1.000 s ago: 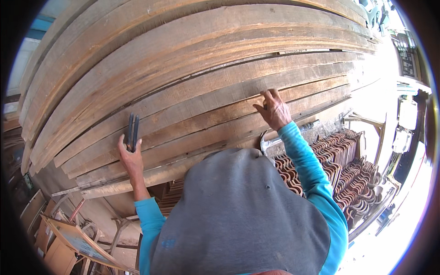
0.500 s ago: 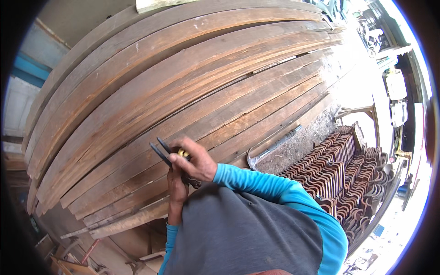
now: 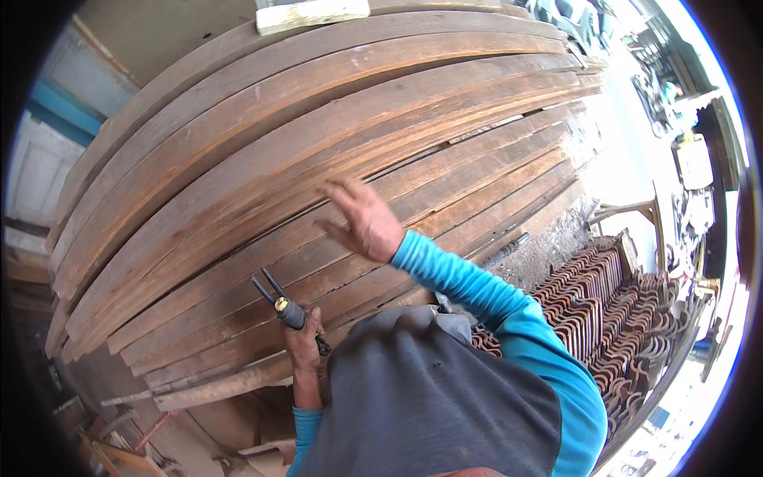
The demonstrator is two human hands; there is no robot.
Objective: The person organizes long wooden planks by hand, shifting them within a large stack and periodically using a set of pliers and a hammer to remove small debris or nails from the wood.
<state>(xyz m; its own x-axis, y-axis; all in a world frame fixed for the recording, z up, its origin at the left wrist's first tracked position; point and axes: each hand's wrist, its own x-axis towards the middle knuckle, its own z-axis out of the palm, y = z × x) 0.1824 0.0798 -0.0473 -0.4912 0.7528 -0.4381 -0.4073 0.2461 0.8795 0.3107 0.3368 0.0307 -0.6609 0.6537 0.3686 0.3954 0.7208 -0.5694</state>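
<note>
A stack of long brown wooden planks (image 3: 318, 159) fills the upper view, its lower edges stepping down toward the person; open ground lies only at far right beside rows of reddish-brown clay roof tiles (image 3: 604, 310). The right hand (image 3: 362, 222) is raised, fingers spread and empty, just off the plank faces. The left hand (image 3: 304, 338) is lower, clamped on one dark two-pronged tool with a brass collar (image 3: 278, 302), its prongs pointing up against the planks.

The dark tool's (image 3: 278, 302) handle is hidden inside the left hand (image 3: 304, 343).
</note>
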